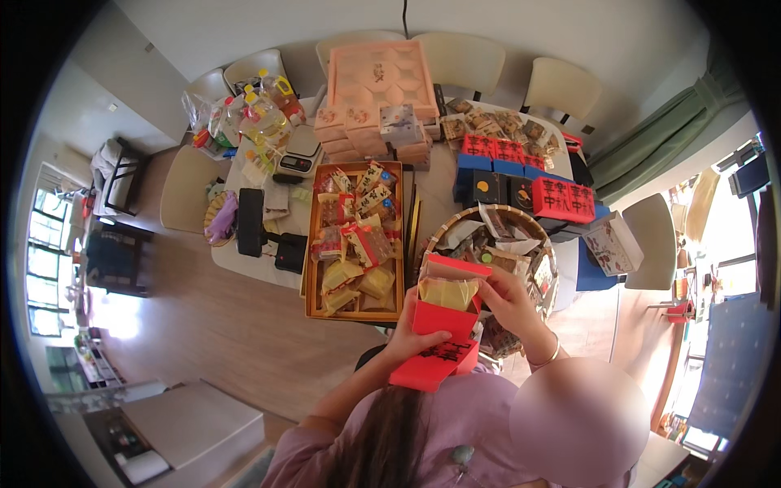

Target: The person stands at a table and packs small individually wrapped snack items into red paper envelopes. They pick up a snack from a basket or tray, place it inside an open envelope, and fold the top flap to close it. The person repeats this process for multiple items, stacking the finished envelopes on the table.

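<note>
My left hand point(412, 335) holds a small red cardboard box point(443, 320) in front of my chest, its thumb across the front. The box's top is open, and a yellow-wrapped packet point(448, 291) sticks up out of it. At the right, my right hand point(499, 293) has its fingers at the packet's upper right corner and the box's edge; whether it pinches the packet is hard to tell. A red flap with black writing point(440, 365) hangs below. An orange tray of wrapped snacks point(310, 274) lies left of my hands, and a woven basket of packets point(552, 256) is behind my right hand.
Pink boxes point(381, 79) are stacked at the table's back. Red boxes point(562, 199), blue and black boxes point(490, 187) and loose packets point(488, 122) stand at the right. Oil bottles point(266, 122), a kitchen scale point(299, 155) and a black phone-like device point(250, 222) are at the left.
</note>
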A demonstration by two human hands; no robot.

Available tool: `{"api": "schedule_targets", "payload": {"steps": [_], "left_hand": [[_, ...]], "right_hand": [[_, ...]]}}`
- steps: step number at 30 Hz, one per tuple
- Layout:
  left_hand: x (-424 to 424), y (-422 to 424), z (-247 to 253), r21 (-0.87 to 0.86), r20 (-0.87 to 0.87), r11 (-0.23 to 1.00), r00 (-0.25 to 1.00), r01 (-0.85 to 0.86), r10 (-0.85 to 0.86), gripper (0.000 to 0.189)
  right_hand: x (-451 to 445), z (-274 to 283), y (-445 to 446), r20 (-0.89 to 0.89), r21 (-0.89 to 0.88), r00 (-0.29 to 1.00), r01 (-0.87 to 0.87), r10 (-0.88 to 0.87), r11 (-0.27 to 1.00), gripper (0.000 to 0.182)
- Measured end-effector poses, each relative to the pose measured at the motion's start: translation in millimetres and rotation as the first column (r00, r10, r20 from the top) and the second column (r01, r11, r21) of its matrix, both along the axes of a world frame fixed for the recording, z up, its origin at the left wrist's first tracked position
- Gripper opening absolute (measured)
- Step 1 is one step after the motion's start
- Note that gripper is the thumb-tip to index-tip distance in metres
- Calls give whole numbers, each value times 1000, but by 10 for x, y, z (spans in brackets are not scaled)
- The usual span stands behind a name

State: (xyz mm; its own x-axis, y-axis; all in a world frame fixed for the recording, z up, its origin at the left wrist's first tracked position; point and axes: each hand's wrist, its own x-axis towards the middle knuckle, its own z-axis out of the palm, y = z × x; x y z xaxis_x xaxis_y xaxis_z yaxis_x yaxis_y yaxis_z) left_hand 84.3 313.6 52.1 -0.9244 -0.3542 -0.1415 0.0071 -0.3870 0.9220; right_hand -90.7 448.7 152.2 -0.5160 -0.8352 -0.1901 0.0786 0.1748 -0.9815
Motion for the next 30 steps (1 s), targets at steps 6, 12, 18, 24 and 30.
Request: {"api": "schedule_targets", "payload": {"steps": [6, 12, 18, 24, 30], "left_hand": [[-53, -42, 148, -36, 80, 983, 981, 181, -178, 99], [-135, 16, 169, -394, -114, 919, 992, 8, -57, 108], [-112, -34, 96, -453, -189, 892, 978, -10, -85, 109], [-69, -61, 196, -457, -246, 888, 967, -55, -67, 110], [-69, -69, 195, -495, -249, 868, 964, -47, -90, 106]], "right_hand": [[87, -192, -12, 435, -46, 878, 241, -198, 969, 24], [-55, -201, -40, 471, 17, 858, 227, -208, 974, 18], [237, -49, -287, 248, -383, 797, 603, -551, 700, 21], [193, 11, -52, -908, -359, 239, -17, -344, 933, 35], [402, 65, -204, -928, -102, 361, -7, -92, 995, 36]]}}
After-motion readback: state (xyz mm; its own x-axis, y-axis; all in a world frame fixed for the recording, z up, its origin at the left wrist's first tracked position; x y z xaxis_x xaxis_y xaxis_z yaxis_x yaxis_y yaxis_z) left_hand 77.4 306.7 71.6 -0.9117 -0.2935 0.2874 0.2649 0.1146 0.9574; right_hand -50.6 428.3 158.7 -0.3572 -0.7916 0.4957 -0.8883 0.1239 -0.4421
